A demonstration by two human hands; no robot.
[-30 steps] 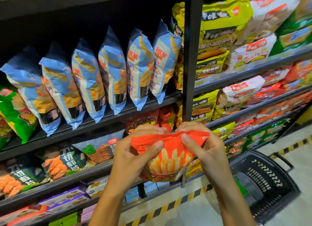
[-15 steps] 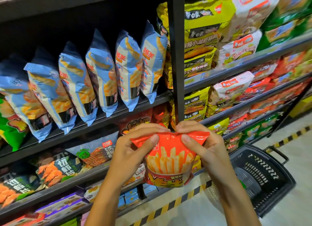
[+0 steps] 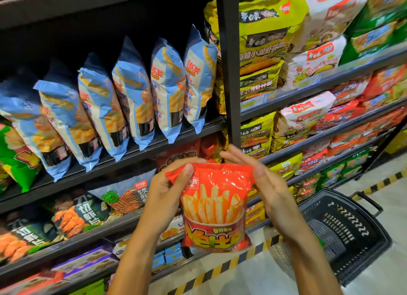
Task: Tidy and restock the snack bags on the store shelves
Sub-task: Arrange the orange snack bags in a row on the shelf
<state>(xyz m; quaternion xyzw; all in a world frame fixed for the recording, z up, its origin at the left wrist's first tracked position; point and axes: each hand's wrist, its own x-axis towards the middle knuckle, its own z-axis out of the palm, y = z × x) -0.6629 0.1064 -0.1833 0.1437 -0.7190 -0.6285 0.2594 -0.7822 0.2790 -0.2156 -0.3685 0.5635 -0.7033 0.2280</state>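
Behind and above both hands stand the black shelves (image 3: 141,148), with a row of blue snack bags (image 3: 132,96) up to their left. A black basket (image 3: 343,233) sits on the floor below the right hand (image 3: 267,185). Between the hands hangs an orange fries bag (image 3: 217,208); the left hand (image 3: 166,193) and the right each pinch a top corner, thumbs in front.

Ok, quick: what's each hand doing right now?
Left hand: pinches the top left corner of the red fries bag.
Right hand: pinches the bag's top right corner.
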